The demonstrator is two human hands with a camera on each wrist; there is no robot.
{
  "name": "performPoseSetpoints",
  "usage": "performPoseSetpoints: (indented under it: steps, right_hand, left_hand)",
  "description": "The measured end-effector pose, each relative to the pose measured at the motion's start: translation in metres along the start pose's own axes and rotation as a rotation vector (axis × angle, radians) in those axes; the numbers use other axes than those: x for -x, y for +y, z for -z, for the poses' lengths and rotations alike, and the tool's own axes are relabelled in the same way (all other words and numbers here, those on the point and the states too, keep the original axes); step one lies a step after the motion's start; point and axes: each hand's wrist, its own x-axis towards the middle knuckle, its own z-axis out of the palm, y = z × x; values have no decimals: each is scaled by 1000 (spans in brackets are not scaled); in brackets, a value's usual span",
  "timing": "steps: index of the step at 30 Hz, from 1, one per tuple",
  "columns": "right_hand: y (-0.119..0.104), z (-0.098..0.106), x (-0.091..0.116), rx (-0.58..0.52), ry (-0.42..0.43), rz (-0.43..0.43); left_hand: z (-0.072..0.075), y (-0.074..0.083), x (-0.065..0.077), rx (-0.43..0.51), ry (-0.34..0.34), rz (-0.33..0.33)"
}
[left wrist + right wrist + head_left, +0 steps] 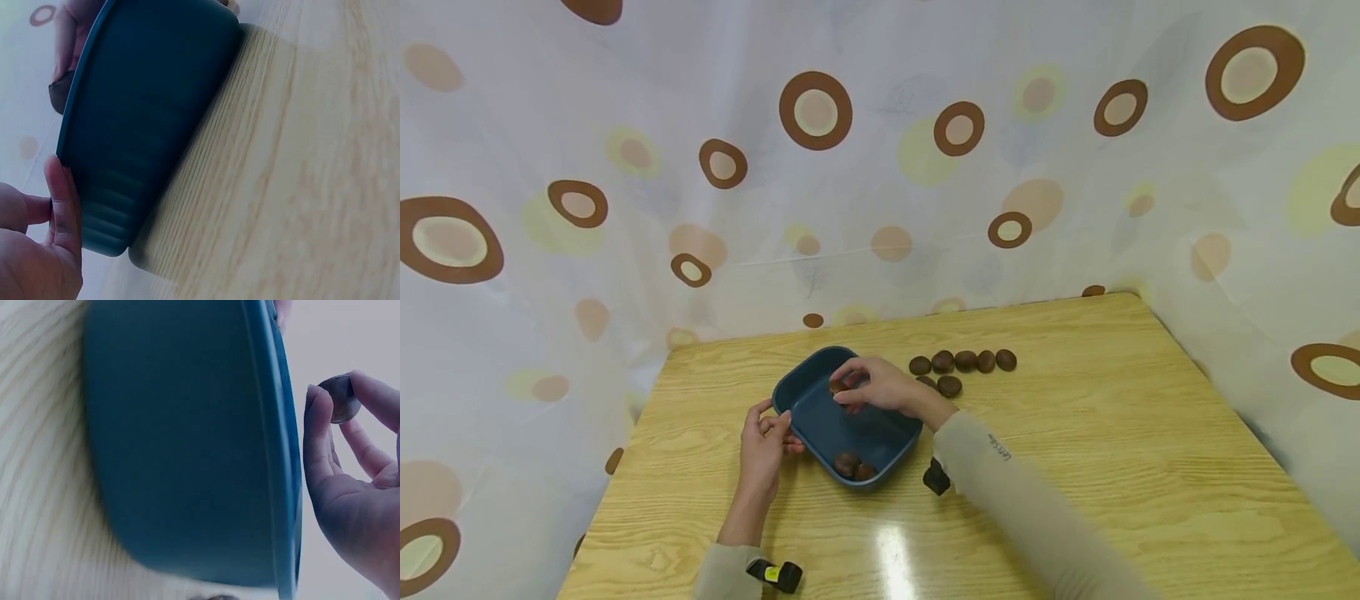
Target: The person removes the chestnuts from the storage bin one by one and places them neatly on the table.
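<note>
A dark blue rounded-square basin [820,421] stands on the wooden table. My left hand [762,446] pinches its left rim, with the thumb at the rim and fingers along the outer wall. Above the basin, my right hand [883,387] holds a brown chestnut [342,399] between thumb and fingertips; the right wrist view shows it higher than the rim. Two chestnuts [847,464] lie inside the basin at its near corner. The left wrist view shows mostly the basin's outer wall [144,125].
Several more chestnuts [966,361] lie in a row to the right of the basin, with two others [950,386] just in front, one partly hidden by the right hand. A patterned curtain [880,192] hangs behind the table [1112,433].
</note>
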Motion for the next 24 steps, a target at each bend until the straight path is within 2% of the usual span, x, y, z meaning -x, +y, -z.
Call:
performPoseSetpoints:
  steps: [10,24]
  right_hand:
    - [1,29,24,12,20,6]
    - [25,68,60,23,114,-23]
  left_hand:
    - [0,-2,-1,13,8,1]
    - [0,-4,-2,-4,13,-6]
